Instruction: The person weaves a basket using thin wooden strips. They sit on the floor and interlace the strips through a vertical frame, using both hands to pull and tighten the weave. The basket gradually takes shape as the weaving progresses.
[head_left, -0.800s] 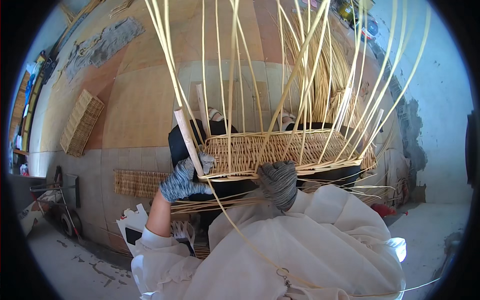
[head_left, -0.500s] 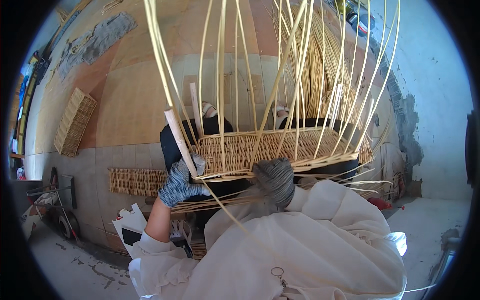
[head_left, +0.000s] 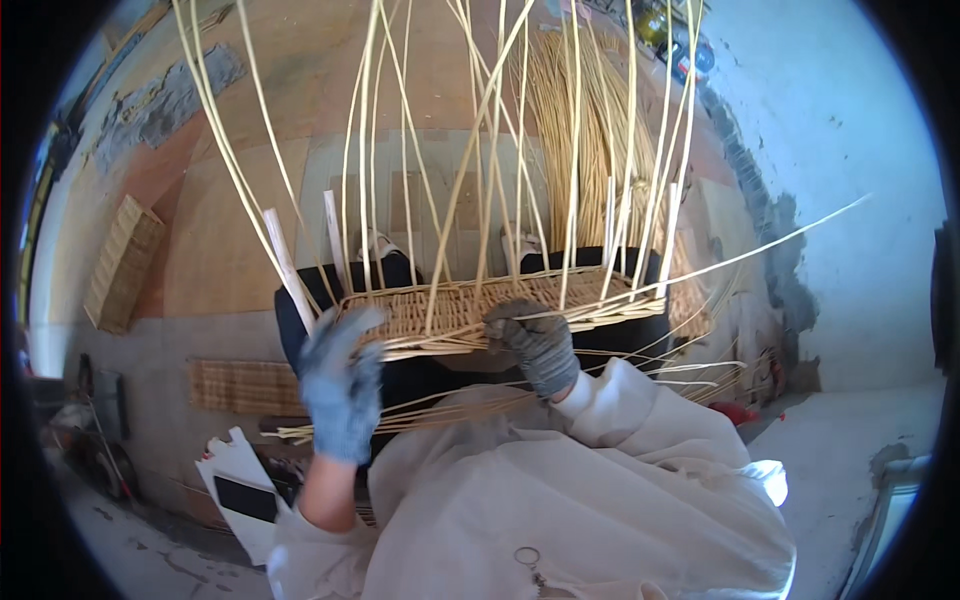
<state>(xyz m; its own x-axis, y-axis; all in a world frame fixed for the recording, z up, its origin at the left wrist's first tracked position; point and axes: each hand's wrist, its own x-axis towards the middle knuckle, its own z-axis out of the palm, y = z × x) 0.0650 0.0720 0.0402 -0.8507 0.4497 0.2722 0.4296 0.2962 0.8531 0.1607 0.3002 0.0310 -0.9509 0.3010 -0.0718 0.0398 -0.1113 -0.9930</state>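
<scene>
Wickerwork is resting across the person's lap: a half-woven basket (head_left: 500, 310) with a flat woven base and a low band of weaving, sitting between and just beyond both gloved hands.

Head view. Left hand (head_left: 340, 385), in a grey-blue glove, is hanging just beside the basket's near left corner, fingers loosely spread and blurred; whether it is touching the weave I cannot tell. Right hand (head_left: 535, 340), in a darker grey glove, is curling over the near rim at the middle, fingers pressed down onto the weave, seemingly pinning a thin weaver (head_left: 700, 275) that is running out to the right. Tall upright stakes (head_left: 480, 150) are fanning up beyond both hands. Loose rods (head_left: 420, 415) are lying under the basket, below the left hand.

Risks, as judged: with only the right hand bearing down, the basket could tip or slide off the lap. The pinned weaver could spring loose and slacken the row. Stakes standing close to the face could whip back. A sharply bent rod could kink or snap.
</scene>
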